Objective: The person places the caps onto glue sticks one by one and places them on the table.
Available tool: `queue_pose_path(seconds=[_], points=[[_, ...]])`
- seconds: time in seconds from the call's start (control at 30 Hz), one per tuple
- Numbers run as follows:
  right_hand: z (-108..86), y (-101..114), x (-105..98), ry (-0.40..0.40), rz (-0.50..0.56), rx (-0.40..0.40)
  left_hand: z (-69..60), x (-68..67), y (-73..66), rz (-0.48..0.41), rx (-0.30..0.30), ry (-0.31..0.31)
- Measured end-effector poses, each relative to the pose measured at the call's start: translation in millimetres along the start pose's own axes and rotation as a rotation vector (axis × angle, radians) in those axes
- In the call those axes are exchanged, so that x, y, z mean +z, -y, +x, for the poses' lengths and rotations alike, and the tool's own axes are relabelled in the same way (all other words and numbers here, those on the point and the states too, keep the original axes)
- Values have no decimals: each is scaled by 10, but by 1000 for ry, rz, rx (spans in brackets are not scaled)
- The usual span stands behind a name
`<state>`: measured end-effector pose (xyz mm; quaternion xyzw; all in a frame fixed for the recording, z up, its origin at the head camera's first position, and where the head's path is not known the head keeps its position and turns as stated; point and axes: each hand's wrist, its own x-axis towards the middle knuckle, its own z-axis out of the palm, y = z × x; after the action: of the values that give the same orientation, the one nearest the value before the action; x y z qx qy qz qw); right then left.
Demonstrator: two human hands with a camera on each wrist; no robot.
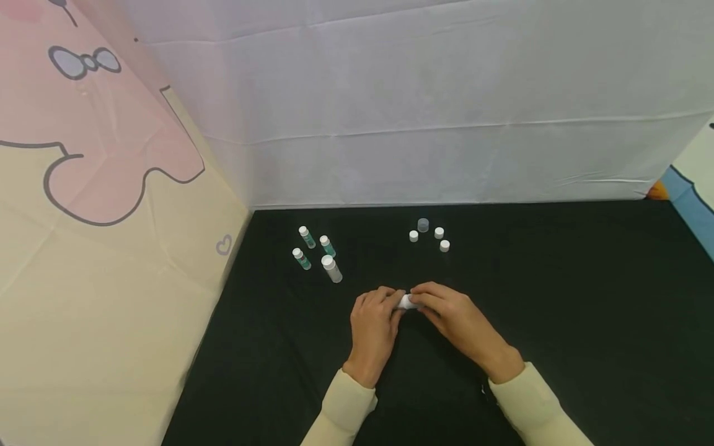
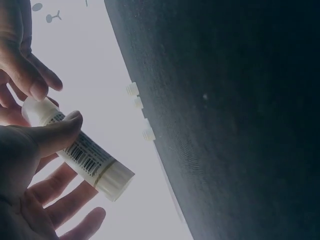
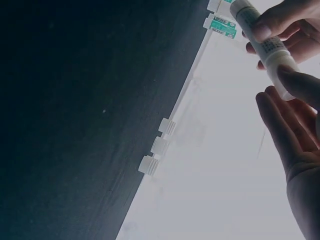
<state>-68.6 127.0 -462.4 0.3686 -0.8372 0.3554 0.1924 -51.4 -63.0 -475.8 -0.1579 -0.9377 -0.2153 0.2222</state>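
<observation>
Both hands meet over the black table at a white glue stick [image 1: 407, 302]. My left hand [image 1: 370, 328] grips its labelled body; in the left wrist view the thumb lies across the glue stick [image 2: 87, 154] beside a printed barcode. At the other end, my right hand [image 1: 460, 322] pinches the white end part between thumb and fingers, as the right wrist view shows on the glue stick [image 3: 270, 47]. Whether that end part is a separate cap cannot be told. The fingers partly cover the tube in the head view.
Back left on the black table [image 1: 558, 322] stand a larger white tube [image 1: 332, 270] and three small green-labelled tubes [image 1: 327, 246] with white tops. Several small caps, one a white cap [image 1: 444, 246] and one a translucent cap [image 1: 423, 225], sit back right. A white cloth wall [image 1: 418, 111] rises behind.
</observation>
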Motion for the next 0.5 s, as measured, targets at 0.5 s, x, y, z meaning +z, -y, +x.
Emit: queue_pose_path(seconds=[0.5], points=[[-6, -12, 39, -59, -17, -147, -9, -26, 23, -11, 75, -31]])
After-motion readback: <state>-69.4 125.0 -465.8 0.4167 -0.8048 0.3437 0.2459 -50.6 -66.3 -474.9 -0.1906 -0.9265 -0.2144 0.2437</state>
